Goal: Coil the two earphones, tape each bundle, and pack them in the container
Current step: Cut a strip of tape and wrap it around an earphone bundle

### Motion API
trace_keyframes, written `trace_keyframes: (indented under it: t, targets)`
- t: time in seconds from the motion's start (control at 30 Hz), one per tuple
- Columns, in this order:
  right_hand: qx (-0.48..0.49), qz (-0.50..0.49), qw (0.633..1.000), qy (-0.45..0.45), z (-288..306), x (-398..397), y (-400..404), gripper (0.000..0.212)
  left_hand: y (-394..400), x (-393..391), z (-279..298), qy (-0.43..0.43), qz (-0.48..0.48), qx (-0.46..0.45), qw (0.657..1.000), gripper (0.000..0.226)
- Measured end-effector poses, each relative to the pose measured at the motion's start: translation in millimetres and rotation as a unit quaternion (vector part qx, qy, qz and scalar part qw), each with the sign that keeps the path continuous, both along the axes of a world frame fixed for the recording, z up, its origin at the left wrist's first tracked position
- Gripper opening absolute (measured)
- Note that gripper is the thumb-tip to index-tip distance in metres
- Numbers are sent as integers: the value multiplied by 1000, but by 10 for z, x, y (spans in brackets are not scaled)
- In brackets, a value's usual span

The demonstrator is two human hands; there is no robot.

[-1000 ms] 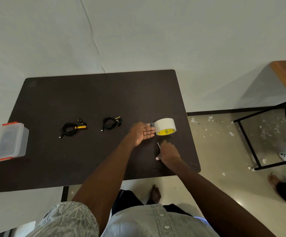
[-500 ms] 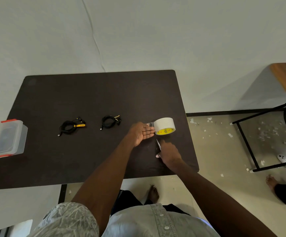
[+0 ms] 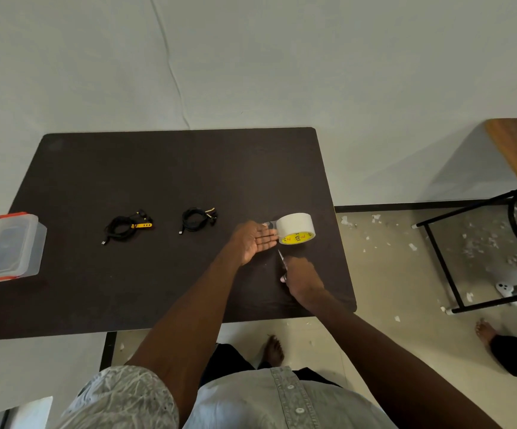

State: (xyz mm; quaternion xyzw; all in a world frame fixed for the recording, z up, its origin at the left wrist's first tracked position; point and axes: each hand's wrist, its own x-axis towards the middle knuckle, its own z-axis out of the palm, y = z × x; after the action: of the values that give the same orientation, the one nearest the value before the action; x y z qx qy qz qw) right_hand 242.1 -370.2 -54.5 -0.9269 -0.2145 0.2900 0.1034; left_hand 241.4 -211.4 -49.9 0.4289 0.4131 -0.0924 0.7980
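Almost nothing has shifted over the last second: the left hand (image 3: 255, 241) stays flat, palm up, fingers (image 3: 269, 239) straight and released against the side of the white tape roll (image 3: 295, 228), and the right hand (image 3: 300, 278) remains just below it, fingers clenched round the handles of a pair of scissors (image 3: 282, 258) whose blades point up toward the roll. That stillness suggests the person is lining up a cut of tape, so the taping step is only being prepared. Both earphones already lie coiled on the dark surface (image 3: 158, 165): the bundle with the yellow remote (image 3: 127, 227) to the left, the second bundle (image 3: 197, 218) nearer the hands, well apart from each other. Whether either bundle already carries tape is too small to tell. The clear container with orange clips (image 3: 16, 247) sits at the surface's left edge, partly cut off by the frame, and its contents are blurred. A short pulled tab of tape seems to show beside the left fingertips, but its free end is hard to make out, and the scissor handles are hidden inside the right hand.
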Motion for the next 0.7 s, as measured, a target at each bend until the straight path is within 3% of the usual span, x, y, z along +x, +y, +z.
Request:
trace_keyframes:
  t: [0.3, 0.4, 0.57, 0.7]
  targets:
    - [-80, 70, 994, -20, -17, -41, 35, 28, -23, -16, 28, -2, 10, -10, 1000, 29]
    - [-81, 75, 993, -35, 14, -16, 30, 25, -36, -21, 35, 0, 12, -7, 1000, 28]
    - [-28, 99, 994, -35, 31, -24, 8, 41, -49, -66, 46, -3, 1, 2, 1000, 23]
    - [-7, 117, 993, -12, 44, -7, 0, 16, -55, -59, 80, -4, -2, 8, 1000, 23]
